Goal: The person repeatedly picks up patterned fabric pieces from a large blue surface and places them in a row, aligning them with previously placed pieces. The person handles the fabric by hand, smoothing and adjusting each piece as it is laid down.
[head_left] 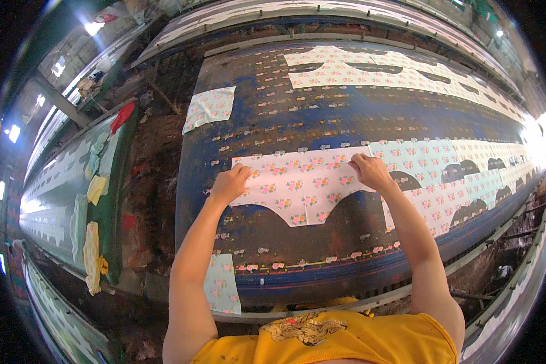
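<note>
A pink floral fabric piece (285, 182), cut with curved leg-like notches along its near edge, lies spread on the dark, paint-stained printing table (273, 239). My left hand (230, 184) pinches its far left corner. At its far right corner my right hand (370, 171) pinches the cloth, beside a light green floral piece (406, 159). The fabric looks flat between both hands, with a faint crease down its middle part. More printed pieces continue to the right, among them a pink one (418, 206).
A row of cream floral pieces (327, 77) runs along the table's far side. One loose green floral piece (209, 108) lies at the far left corner, another (222, 282) by my left forearm. Left of a gap, a green table (112, 230) carries yellow and red cloths.
</note>
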